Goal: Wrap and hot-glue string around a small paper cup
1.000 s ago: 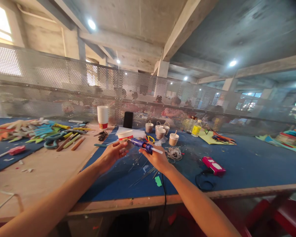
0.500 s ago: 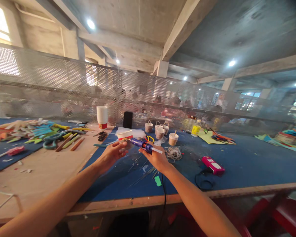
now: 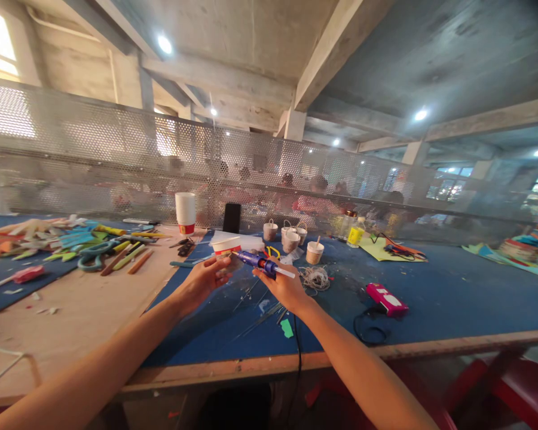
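Nothing much has shifted since a second ago: both hands stay raised over the blue table. Right hand is closed around a blue glue gun, nozzle aimed left at a small piece pinched in the left hand, just in front of a red-rimmed cup

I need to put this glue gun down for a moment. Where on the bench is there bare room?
Bare blue mat lies right of the pink tool, up to the bench's near edge. Bare wooden board lies left of the left hand, below the coloured scraps. It is crowded behind the glue gun: cups, string.
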A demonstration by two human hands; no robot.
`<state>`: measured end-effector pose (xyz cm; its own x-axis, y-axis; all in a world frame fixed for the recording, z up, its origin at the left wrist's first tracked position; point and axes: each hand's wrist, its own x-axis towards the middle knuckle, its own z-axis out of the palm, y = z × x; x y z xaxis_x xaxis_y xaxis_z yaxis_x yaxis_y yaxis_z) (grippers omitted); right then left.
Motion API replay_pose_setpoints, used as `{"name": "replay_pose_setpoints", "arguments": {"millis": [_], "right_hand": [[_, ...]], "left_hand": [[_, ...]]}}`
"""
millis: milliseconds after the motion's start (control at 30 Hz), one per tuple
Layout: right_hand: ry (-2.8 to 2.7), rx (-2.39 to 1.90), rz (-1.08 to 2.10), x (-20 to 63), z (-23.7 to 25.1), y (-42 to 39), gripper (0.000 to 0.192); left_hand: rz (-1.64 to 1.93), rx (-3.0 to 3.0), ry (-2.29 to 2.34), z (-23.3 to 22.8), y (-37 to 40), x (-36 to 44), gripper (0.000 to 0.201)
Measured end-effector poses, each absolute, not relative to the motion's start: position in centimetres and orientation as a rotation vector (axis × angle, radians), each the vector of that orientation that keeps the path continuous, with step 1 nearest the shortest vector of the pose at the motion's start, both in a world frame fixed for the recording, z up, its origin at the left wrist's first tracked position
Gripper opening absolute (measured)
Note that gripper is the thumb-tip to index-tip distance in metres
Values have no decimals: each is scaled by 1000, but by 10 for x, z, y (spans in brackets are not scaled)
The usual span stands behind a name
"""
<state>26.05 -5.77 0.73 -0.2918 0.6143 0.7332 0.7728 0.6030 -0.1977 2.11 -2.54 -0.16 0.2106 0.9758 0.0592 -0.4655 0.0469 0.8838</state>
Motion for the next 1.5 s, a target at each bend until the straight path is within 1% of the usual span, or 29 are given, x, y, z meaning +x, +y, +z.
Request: {"name": "replay_pose_setpoints", "arguments": {"millis": [700,867,1200,1400,1500], "right_hand": [[-1993,-1095,-267,262,6,-56,33],[-1995,-1095,-260,263,6,-55,33],[-1993,-1103,-288,263,7,-55,33],[-1984,-1114,-291,264,6,-53,32],[-1982,-1120,-301,264,6,-53,33]], "left_hand": [[1254,928,690,-3,-25,20,22],[1254,942,681,-4,-25,20,24],[1259,947,693,1,-29,22,24],[1257,976,693,1,-31,22,34],[1261,971,698,0,-30,21,33]]}}
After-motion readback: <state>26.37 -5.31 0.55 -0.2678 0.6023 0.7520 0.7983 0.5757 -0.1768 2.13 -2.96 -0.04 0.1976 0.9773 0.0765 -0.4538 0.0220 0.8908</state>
